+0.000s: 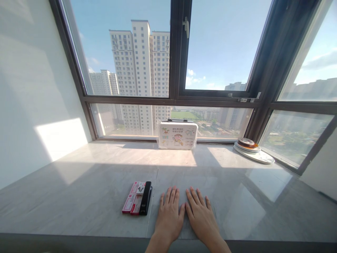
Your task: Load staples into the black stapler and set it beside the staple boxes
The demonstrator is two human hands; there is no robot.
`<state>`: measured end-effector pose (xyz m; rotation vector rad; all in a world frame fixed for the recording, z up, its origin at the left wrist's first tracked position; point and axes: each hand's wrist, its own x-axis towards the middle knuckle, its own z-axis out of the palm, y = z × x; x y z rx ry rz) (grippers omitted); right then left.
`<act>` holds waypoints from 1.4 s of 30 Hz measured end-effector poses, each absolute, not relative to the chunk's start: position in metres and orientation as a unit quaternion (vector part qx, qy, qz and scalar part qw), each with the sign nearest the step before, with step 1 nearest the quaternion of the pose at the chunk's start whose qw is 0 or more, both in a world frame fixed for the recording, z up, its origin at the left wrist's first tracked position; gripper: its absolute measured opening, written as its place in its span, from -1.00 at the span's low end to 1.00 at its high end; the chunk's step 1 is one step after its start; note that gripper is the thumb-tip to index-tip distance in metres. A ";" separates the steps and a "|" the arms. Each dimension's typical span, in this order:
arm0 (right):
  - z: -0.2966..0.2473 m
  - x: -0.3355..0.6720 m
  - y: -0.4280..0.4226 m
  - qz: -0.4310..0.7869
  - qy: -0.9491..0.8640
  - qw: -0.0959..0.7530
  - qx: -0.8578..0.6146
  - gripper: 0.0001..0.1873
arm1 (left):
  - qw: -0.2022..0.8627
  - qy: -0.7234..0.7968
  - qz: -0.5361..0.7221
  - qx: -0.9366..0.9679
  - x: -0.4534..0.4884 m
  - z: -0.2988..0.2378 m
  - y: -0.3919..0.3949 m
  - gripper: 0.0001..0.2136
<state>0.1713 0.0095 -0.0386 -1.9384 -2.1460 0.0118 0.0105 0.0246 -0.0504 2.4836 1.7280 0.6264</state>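
Observation:
My left hand (169, 212) and my right hand (200, 214) lie flat side by side on the grey marble windowsill (86, 196), palms down, fingers stretched out, thumbs nearly touching. Neither hand holds anything. Just left of my left hand lies a black stapler (146, 198), and pressed against its left side are two small red-and-white boxes (132, 202). The stapler and boxes are a short gap away from my left hand's fingers.
A white tin case with cartoon pictures (177, 135) stands upright against the window at the back centre. A stack of round plates (252, 149) sits at the back right. Dark window frames (176, 70) surround the sill; a white wall (34, 88) closes the left side.

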 end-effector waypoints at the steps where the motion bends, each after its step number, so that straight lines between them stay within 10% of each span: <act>1: -0.038 0.171 0.009 0.006 -0.735 0.124 -0.666 -0.39 | 0.023 0.560 0.201 0.803 0.011 -0.051 0.025 -0.44; 42: -0.041 0.172 0.009 0.006 -0.737 0.117 -0.666 -0.38 | -0.008 0.561 0.195 0.804 0.011 -0.052 0.024 -0.46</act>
